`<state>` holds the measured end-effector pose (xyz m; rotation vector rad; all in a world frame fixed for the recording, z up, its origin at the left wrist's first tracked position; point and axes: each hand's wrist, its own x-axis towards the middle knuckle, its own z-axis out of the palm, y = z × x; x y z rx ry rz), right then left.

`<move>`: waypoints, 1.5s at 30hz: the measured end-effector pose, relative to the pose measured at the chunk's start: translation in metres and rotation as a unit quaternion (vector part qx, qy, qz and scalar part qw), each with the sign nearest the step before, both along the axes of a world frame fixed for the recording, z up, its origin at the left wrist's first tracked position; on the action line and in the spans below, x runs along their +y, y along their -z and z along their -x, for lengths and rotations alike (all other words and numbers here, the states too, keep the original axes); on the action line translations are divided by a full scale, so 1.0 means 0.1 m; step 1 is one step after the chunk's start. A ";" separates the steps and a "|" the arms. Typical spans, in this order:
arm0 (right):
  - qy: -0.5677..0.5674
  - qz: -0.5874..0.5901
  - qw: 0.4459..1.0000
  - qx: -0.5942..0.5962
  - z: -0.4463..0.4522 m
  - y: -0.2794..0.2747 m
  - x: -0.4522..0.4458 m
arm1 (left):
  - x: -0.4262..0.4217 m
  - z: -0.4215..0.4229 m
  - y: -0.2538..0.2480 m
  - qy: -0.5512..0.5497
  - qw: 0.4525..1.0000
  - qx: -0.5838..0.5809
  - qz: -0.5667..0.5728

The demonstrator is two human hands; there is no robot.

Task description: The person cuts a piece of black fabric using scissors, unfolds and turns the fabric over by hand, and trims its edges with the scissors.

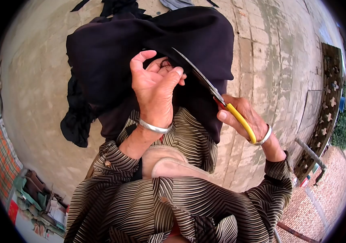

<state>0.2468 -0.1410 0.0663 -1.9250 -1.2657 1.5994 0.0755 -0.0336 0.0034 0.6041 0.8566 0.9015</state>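
Observation:
Black cloth (104, 52) lies draped over my lap and knees. Above it, my left hand (154, 83) is turned partly palm up, with thumb and fingers curled together around some thin dark thread (165, 63). My right hand (241, 117) grips a pair of scissors (237, 116) by the yellow handles. Their dark metal blades point up and to the left, the tips just right of my left fingers and over the cloth. The blades look closed or nearly so. My palm hides part of the handles.
Dark cloth scraps (76, 113) hang at the left of my lap, and more lie on the paved floor (258, 69) ahead. A checked cloth (2, 150) and a pile of mixed items (35, 198) are at far left. A low wall with cut-outs (322, 105) stands right.

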 end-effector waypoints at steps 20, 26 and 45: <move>-0.006 -0.037 0.999 -0.028 0.04 0.04 -0.03 | 0.09 -0.01 -0.03 0.048 0.995 -0.038 -0.075; -0.021 -0.039 0.998 -0.034 0.02 0.04 -0.03 | 0.10 0.01 -0.01 0.054 0.994 -0.055 -0.074; -0.050 -0.011 0.999 0.014 -0.05 -0.01 0.08 | 0.14 0.03 -0.02 0.096 0.989 -0.064 -0.093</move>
